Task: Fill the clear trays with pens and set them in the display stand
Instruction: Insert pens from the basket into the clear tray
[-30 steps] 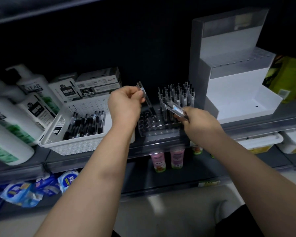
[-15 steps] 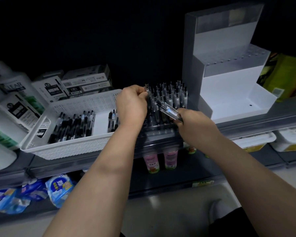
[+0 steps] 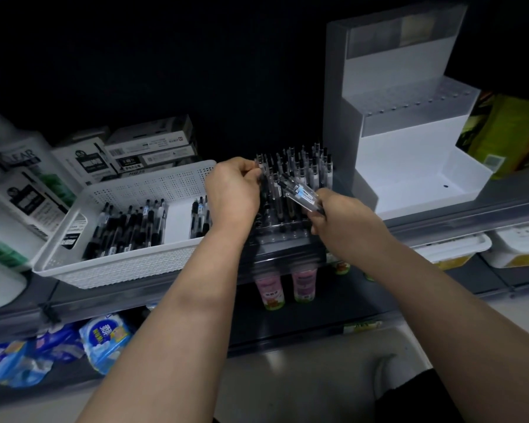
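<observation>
A clear tray point(image 3: 283, 236) with rows of holes sits on the shelf in front of me, its back rows filled with upright pens point(image 3: 312, 169). My left hand point(image 3: 231, 193) pinches one pen point(image 3: 261, 178) upright at the tray's left side, its lower end down among the holes. My right hand point(image 3: 338, 216) grips a small bundle of pens point(image 3: 300, 193), angled up and to the left over the tray. A white basket point(image 3: 129, 257) to the left holds several loose black pens. The white stepped display stand point(image 3: 416, 166) stands to the right, with a clear tray point(image 3: 409, 105) on its upper step.
White bottles point(image 3: 19, 190) and pen boxes point(image 3: 147, 151) crowd the shelf's left and back. Yellow-green packs point(image 3: 507, 132) stand right of the stand. Below are pink bottles point(image 3: 287, 288), blue packets point(image 3: 74, 343) and white tubs point(image 3: 458, 251).
My left hand carried its pen rightward from above the tray's empty holes and lowered it upright at the tray's left side. My right hand stayed over the tray with its bundle.
</observation>
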